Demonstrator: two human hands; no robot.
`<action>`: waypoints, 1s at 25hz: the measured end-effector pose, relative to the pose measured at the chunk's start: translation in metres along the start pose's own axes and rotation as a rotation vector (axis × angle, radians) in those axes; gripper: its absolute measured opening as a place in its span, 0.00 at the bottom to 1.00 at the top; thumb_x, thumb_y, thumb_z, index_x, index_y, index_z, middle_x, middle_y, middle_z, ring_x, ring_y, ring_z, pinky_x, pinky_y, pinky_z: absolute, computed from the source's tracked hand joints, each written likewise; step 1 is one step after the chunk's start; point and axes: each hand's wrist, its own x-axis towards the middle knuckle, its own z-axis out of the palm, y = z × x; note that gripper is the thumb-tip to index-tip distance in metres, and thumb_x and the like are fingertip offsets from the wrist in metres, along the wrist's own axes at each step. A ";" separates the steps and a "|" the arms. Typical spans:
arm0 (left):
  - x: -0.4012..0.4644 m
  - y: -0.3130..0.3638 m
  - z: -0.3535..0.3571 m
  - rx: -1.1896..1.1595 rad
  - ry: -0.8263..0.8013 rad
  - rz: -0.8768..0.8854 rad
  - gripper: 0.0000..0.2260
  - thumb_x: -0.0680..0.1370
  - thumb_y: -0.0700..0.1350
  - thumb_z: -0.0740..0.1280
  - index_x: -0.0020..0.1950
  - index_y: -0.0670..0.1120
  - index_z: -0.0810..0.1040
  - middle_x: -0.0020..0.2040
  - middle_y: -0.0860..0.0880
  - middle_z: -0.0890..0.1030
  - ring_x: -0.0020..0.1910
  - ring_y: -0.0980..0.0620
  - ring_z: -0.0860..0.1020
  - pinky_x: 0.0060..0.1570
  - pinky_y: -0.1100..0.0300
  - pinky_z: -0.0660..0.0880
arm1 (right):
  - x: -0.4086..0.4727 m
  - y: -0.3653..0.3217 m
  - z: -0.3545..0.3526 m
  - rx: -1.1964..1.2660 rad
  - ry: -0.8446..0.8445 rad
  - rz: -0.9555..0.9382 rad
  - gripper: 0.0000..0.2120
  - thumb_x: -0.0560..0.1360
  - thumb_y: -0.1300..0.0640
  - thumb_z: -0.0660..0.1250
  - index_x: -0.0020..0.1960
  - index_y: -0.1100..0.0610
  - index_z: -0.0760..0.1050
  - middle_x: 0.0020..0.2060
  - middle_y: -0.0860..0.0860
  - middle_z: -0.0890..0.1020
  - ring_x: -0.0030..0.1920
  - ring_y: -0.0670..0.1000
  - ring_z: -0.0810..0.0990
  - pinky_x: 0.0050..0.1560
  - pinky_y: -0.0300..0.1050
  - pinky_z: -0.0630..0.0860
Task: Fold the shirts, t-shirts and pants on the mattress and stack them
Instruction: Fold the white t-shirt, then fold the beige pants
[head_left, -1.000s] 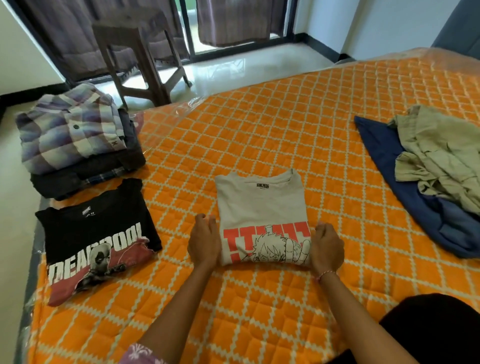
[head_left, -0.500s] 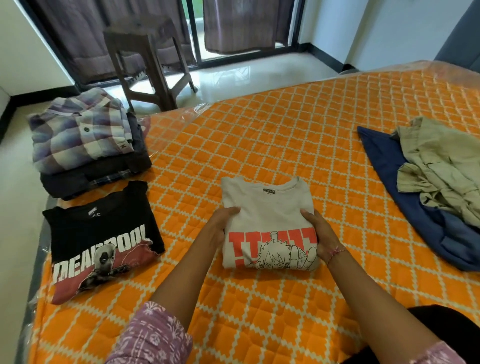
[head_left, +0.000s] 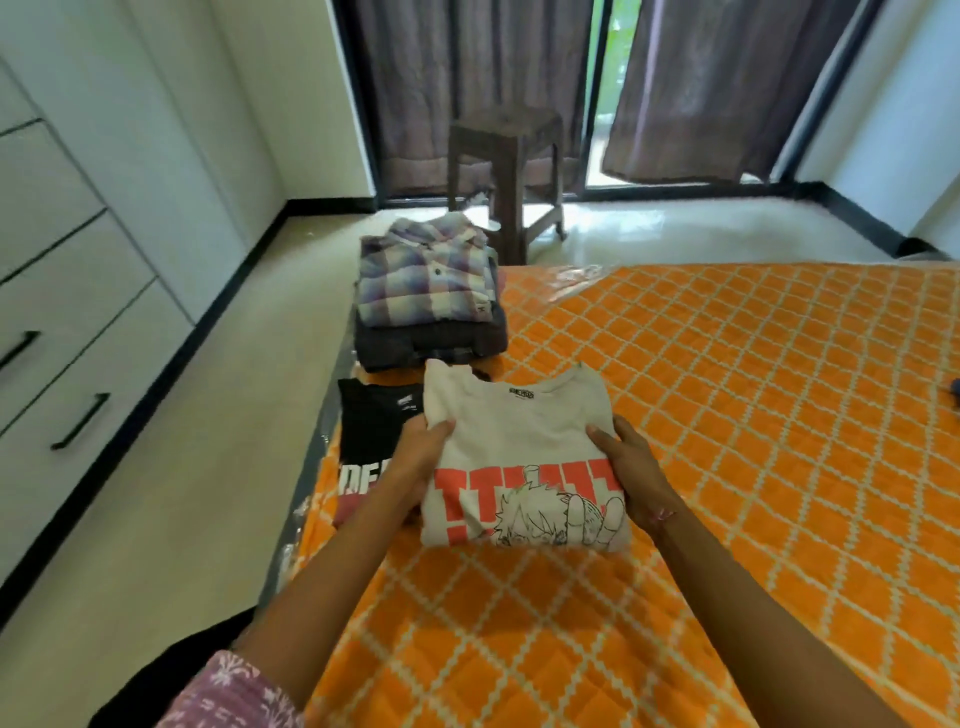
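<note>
Stacking is the step in hand, judged from how the clothes lie; at the left edge of the orange quilted mattress (head_left: 727, 415) a folded black printed t-shirt (head_left: 371, 441) is seen lying flat, with a pile topped by a folded purple plaid shirt (head_left: 426, 280) just beyond it; a folded beige t-shirt with a red cartoon print (head_left: 519, 462) is gripped at its left side by the left hand (head_left: 418, 467) and at its right side by the right hand (head_left: 631, 467), partly overlapping the black one; whether it is lifted clear cannot be told; next, square placement onto the black t-shirt is probably called for, edges kept aligned so that the fold is not loosened.
</note>
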 end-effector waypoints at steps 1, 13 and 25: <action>0.006 0.002 -0.026 0.001 0.037 0.011 0.16 0.81 0.47 0.61 0.68 0.45 0.69 0.59 0.41 0.78 0.53 0.41 0.79 0.55 0.44 0.77 | 0.009 0.002 0.028 -0.010 -0.031 0.001 0.28 0.79 0.57 0.63 0.76 0.54 0.57 0.65 0.58 0.75 0.49 0.58 0.83 0.41 0.49 0.82; 0.061 -0.046 -0.096 0.321 0.342 0.030 0.20 0.82 0.45 0.57 0.74 0.45 0.62 0.68 0.41 0.72 0.64 0.41 0.73 0.61 0.46 0.72 | 0.069 0.054 0.124 -0.866 0.060 -0.173 0.17 0.81 0.57 0.57 0.69 0.59 0.65 0.51 0.58 0.79 0.49 0.59 0.80 0.45 0.52 0.77; -0.016 0.002 -0.013 0.796 0.238 0.676 0.18 0.79 0.46 0.63 0.69 0.46 0.70 0.65 0.44 0.75 0.63 0.45 0.74 0.62 0.46 0.72 | -0.017 0.006 0.021 -1.634 0.409 -0.720 0.23 0.60 0.61 0.80 0.54 0.58 0.80 0.47 0.58 0.82 0.48 0.61 0.82 0.38 0.54 0.78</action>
